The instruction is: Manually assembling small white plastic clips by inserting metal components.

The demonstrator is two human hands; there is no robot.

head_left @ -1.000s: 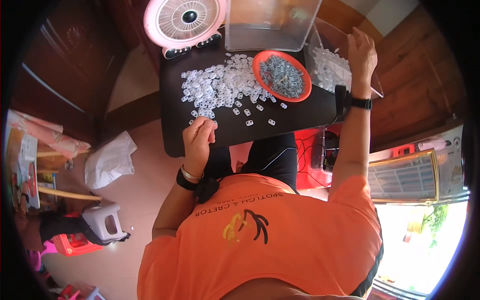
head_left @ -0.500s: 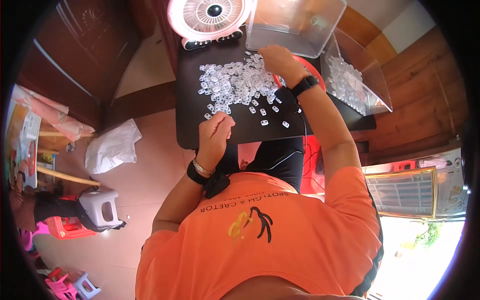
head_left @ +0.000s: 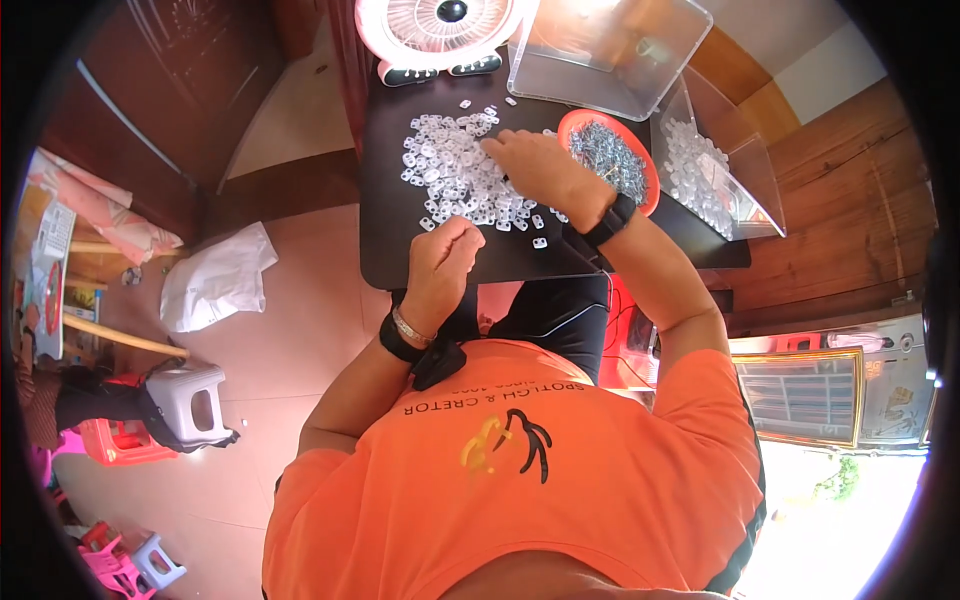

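Observation:
A loose pile of small translucent plastic pieces with two holes each (head_left: 450, 170) lies on the black table (head_left: 385, 255). My right hand (head_left: 537, 172) rests palm down at the pile's right side, its fingertips bent down among the pieces and hidden from view. At the near edge of the pile my left hand (head_left: 445, 260) is closed in a fist, thumb up; whatever it holds does not show. To the right of my right hand, a red dish (head_left: 655, 190) holds a heap of small silvery metal parts (head_left: 605, 155).
A clear box (head_left: 750, 195) with more translucent pieces leans at the table's right. Behind the dish stands another clear bin (head_left: 590, 85). A pink fan (head_left: 440, 50) is at the far edge. A white bag (head_left: 220, 280) and grey stool (head_left: 190, 405) are on the floor to the left.
My right hand has moved left and nearer, from over the red dish to the pile, uncovering the metal parts. Loose pieces at the near right are now closer to the pile. My left fist stays closed.

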